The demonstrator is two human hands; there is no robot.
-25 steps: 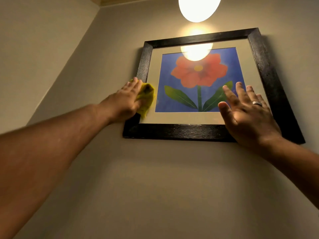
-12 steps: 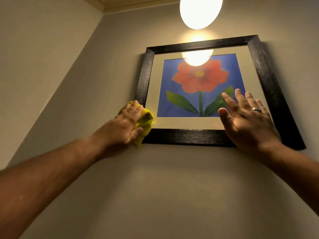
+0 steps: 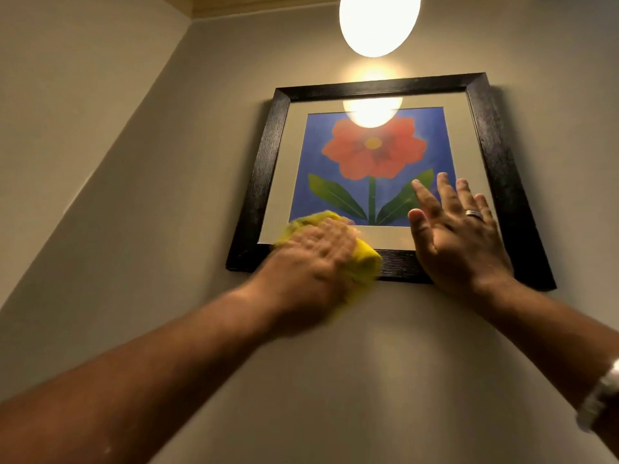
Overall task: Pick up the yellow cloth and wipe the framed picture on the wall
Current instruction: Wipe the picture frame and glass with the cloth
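The framed picture point(image 3: 272, 155) hangs on the wall: a black wooden frame, a pale mat and a red flower on blue. My left hand point(image 3: 311, 262) presses the yellow cloth point(image 3: 363, 259) against the frame's bottom edge, left of centre; the hand is blurred by motion. The cloth bulges out above and to the right of my fingers. My right hand point(image 3: 459, 239) lies flat with fingers spread on the glass and lower frame at the bottom right. It wears a ring, and a watch shows at the wrist.
A round glowing lamp point(image 3: 380, 21) hangs above the frame and reflects in the glass. A wall corner point(image 3: 187, 31) runs down at the left, with ceiling moulding at the top. Bare beige wall point(image 3: 385, 380) lies below the picture.
My left hand slid the yellow cloth down the frame's left side, then rightward along the bottom edge. My right hand stayed flat at the bottom right.
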